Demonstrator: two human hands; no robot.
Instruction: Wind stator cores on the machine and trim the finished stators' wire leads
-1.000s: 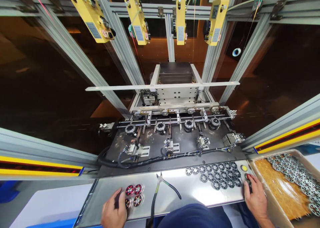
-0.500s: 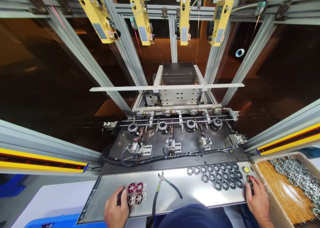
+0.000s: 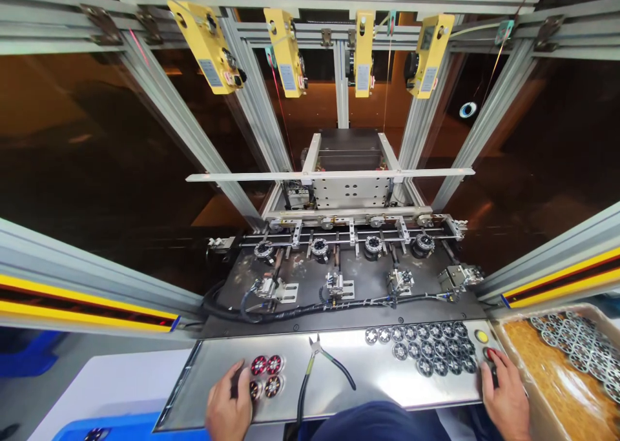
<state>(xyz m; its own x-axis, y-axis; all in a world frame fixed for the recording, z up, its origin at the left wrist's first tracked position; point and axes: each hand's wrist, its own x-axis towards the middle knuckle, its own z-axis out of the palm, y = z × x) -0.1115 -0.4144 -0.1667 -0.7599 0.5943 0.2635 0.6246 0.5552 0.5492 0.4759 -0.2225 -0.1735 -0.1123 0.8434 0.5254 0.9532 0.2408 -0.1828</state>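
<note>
Four round parts [image 3: 273, 385] sit beside the left hand [image 3: 228, 402]; the right hand [image 3: 506, 389] reaches a red button [image 3: 487, 352], both grips unclear.

Glare on tray [image 3: 375, 378], side panels [image 3: 571, 131] seemingly dim

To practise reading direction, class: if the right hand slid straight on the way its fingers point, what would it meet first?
Likely the red button, right at the fingertips of the right hand; whether they touch it is hard to judge. Just past it, roughly in line, sits the yellow button.
</note>
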